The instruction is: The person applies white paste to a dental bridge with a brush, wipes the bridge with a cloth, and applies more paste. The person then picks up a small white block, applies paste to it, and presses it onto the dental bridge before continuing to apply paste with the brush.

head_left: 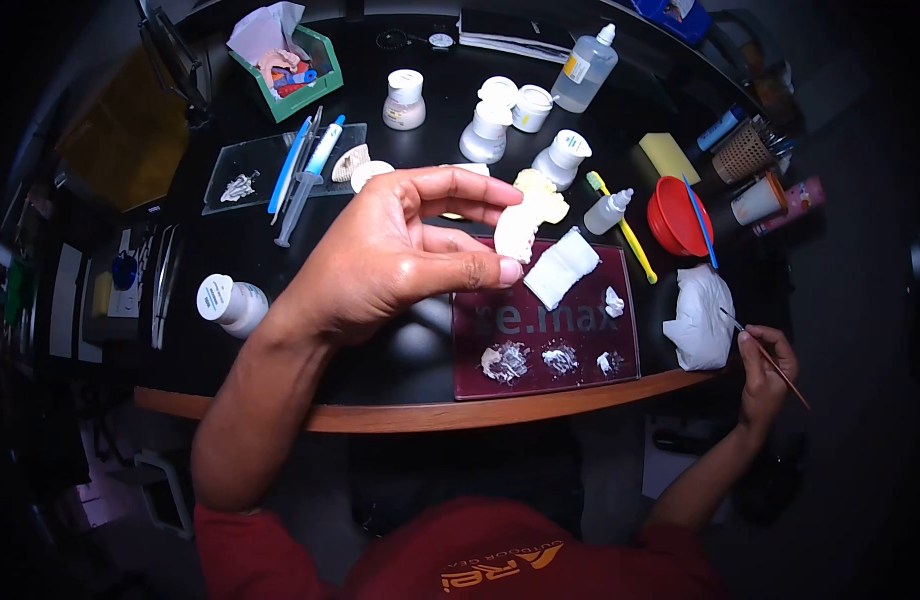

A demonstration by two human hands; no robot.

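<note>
So over on the left of the bench (380,415) there's a white-lidded jar (242,308), and a bit further back a glass slab (223,168) with a smear of white paste (238,187) on it. Some blue tools (290,170) and a syringe (299,208) lie across that slab, and a green bin (327,68) full of odds and ends sits behind it.

Next up is the left hand (385,245), reaching in over the bench. Its fingers are pinched around a pale yellow model (523,215), thumb on the near side and fingertips on the far side, held above the bench near the back edge of the maroon slab (469,340). A bunch of small white jars (483,135) stands behind the hand.

The maroon slab has a folded white pad (563,268) on it, plus a little crumpled white bit (613,302) and three dabs of paste (559,360) along the front. Just beyond its back right corner there's a small dropper bottle (608,212) right by a yellow toothbrush (635,240).

Then you get a red bowl (670,225) with a blue stick (700,225) leaning over it, and a white tissue (700,325) in front. Far right, the right hand (763,378) has its fingers closed on a thin brush (780,374), tip pointing at the tissue; can't tell if it's touching.
</note>
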